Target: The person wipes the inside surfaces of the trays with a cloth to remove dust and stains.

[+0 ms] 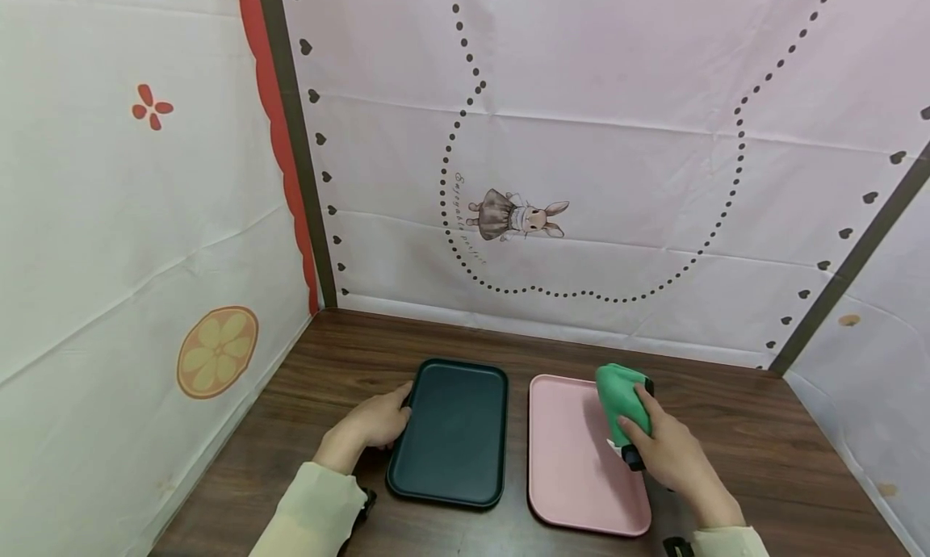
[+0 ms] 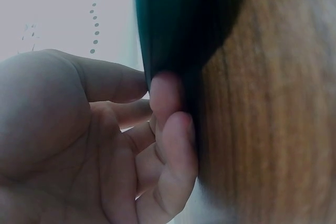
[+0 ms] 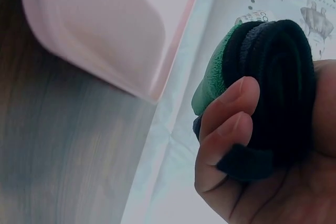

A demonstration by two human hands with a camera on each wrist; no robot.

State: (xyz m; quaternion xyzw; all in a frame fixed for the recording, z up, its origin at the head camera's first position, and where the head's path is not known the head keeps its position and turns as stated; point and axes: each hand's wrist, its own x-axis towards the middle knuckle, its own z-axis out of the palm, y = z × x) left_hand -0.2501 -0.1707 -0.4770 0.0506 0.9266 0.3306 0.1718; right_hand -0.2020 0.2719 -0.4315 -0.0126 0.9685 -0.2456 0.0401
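Note:
My left hand pinches the left rim of a dark teal tray. In the left wrist view the thumb lies on one side of the tray's edge and the fingertips curl under the other. My right hand grips a rolled green and black cloth above the right side of a pink tray. The right wrist view shows the cloth's dark layered end between the thumb side and the curled fingers, with a small white label at its top.
Both trays lie side by side on a brown wooden table, with a narrow gap between them. White printed sheets hang as walls behind the table and at its left and right sides.

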